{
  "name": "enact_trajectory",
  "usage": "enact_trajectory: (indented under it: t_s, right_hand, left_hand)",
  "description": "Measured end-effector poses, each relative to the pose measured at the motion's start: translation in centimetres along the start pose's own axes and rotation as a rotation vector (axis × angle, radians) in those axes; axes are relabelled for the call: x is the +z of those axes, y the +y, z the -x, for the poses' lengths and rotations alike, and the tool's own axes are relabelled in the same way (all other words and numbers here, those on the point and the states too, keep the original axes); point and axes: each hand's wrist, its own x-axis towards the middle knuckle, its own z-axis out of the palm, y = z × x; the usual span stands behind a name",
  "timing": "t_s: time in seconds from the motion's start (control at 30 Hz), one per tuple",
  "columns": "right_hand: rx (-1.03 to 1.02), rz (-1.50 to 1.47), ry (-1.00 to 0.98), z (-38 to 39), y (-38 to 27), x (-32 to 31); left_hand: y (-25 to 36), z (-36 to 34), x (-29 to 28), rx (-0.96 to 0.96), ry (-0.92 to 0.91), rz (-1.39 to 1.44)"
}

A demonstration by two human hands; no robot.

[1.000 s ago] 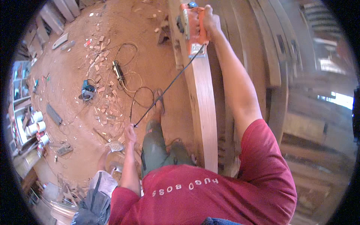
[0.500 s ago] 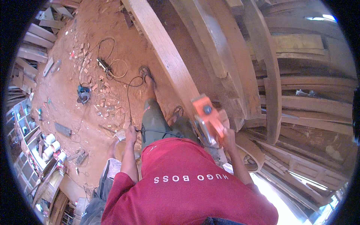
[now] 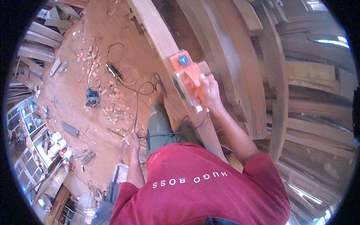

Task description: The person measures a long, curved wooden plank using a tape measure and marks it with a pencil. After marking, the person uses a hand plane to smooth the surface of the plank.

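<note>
My right hand (image 3: 210,93) is closed around the handle of an orange electric planer (image 3: 192,70) with a blue front knob. The planer rests on top of a long wooden beam (image 3: 159,32) that runs from beside my body toward the far side. My left hand (image 3: 133,141) is closed on the black power cord (image 3: 161,134), low at my left side. From there the cord crosses in front of my legs to the rear of the planer. Another part of it trails over the ground.
Thick planks (image 3: 240,75) lie close along the beam's right side. On the ground to the left are a cord connector (image 3: 113,70), a blue power tool (image 3: 92,97) and scattered wood offcuts (image 3: 112,108). A shelf unit (image 3: 42,146) with white containers stands far left. Another person's leg (image 3: 120,174) is behind my left arm.
My right hand has pushed the planer forward along the beam, away from my body, and the right arm is now stretched out. The left hand still grips the cord.
</note>
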Motion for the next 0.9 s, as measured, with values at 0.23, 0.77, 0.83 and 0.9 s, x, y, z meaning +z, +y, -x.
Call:
enact_trajectory:
  t_s: [0.23,0.77,0.83,0.9]
  right_hand:
    - [0.242,-0.052,-0.076,-23.8,-5.7,9.7]
    - [-0.264,0.358,-0.093,-54.7,-13.3,21.7]
    - [-0.273,0.376,-0.085,-51.0,-11.2,19.5]
    - [-0.189,0.305,-0.036,-46.4,-8.4,17.8]
  left_hand:
    - [0.9,-8.1,-3.6,-0.05,0.049,0.06]
    - [11.4,-22.0,-11.8,0.118,0.138,0.366]
    - [10.1,-20.2,-11.9,0.131,0.086,0.281]
    - [7.1,-18.3,-11.3,0.148,0.07,0.174]
